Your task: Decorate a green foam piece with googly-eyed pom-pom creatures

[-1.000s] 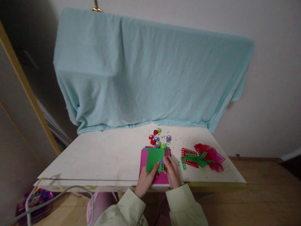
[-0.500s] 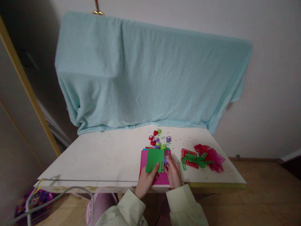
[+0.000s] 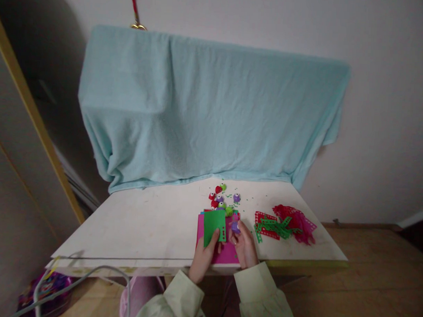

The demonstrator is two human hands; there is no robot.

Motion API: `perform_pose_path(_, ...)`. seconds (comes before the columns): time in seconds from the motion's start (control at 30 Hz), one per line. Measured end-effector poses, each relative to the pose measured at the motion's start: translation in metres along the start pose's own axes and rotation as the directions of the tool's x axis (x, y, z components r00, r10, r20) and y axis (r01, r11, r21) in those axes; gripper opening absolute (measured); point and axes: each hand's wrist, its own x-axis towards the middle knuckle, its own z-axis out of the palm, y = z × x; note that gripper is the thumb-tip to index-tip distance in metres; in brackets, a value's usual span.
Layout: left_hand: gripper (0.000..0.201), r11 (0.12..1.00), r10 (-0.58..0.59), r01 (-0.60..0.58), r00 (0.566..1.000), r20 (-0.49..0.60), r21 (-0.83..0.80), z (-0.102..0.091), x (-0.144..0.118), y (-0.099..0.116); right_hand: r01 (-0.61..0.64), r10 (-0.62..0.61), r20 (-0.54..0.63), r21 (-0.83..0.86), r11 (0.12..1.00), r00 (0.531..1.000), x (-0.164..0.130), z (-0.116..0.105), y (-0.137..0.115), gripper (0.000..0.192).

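My left hand [image 3: 204, 256] grips a green paper sheet [image 3: 213, 223] by its lower edge, thumb on top. A column of small punched holes runs along the sheet's right side. In my right hand [image 3: 246, 246] is a small purple paper punch [image 3: 235, 226], held between thumb and fingers just right of the sheet and apart from it. Under both hands lies a stack of coloured paper with a magenta sheet [image 3: 225, 257] on top. Several red, green and purple punches, one a purple punch [image 3: 237, 197] standing alone, lie beyond the stack among tiny green paper bits.
Punched green paper strips [image 3: 273, 227] and red and magenta scraps [image 3: 299, 224] lie to the right on the white table [image 3: 143, 225]. A light blue cloth [image 3: 213, 112] hangs behind it. A grey cable [image 3: 100, 265] loops past the front left edge.
The punch in my right hand has come away from the green sheet's right edge. My left hand has shifted the sheet slightly left. Another hole shows in the column.
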Motion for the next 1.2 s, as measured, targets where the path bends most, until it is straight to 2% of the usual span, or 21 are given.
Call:
perform_pose_path(0.1,0.049,0.999,0.035,-0.035,0.999,0.021,-0.027,-0.003,0.001,0.004,-0.039,0.042,-0.031,0.09,0.995,0.999,0.001,-0.003,-0.002,0.023)
perform_pose_path(0.27,0.039,0.982,0.026,-0.042,0.996,-0.09,-0.187,-0.009,0.01,-0.007,-0.054,0.059,-0.029,0.14,0.989,0.998,0.003,-0.004,-0.004,0.021)
perform_pose_path(0.43,0.034,0.938,0.073,-0.084,0.996,-0.044,-0.336,-0.01,0.019,-0.024,-0.046,0.048,-0.011,0.139,0.989,0.999,0.004,-0.004,-0.002,0.021)
perform_pose_path(0.63,0.027,0.952,0.11,-0.118,0.993,-0.045,-0.283,-0.012,0.02,-0.028,-0.048,0.048,0.004,0.169,0.984,0.999,0.004,-0.006,-0.001,0.02)
perform_pose_path(0.73,0.025,0.952,0.114,-0.11,0.993,-0.001,-0.286,-0.012,0.02,-0.025,-0.034,0.039,-0.029,0.145,0.989,0.999,0.004,-0.006,-0.001,0.022)
perform_pose_path(0.87,0.026,0.95,0.085,-0.08,0.996,0.005,-0.303,-0.012,0.019,-0.021,-0.031,0.036,-0.027,0.138,0.99,0.999,0.004,-0.005,-0.002,0.023)
perform_pose_path(1.07,0.031,0.962,0.012,-0.045,0.992,-0.126,-0.268,-0.01,0.019,-0.02,-0.017,0.02,-0.024,0.119,0.993,1.0,0.002,-0.003,-0.003,0.026)
perform_pose_path(1.2,0.032,0.959,0.053,-0.065,0.997,-0.051,-0.276,-0.008,0.018,-0.016,-0.026,0.027,-0.012,0.094,0.995,1.0,0.002,-0.004,-0.003,0.026)
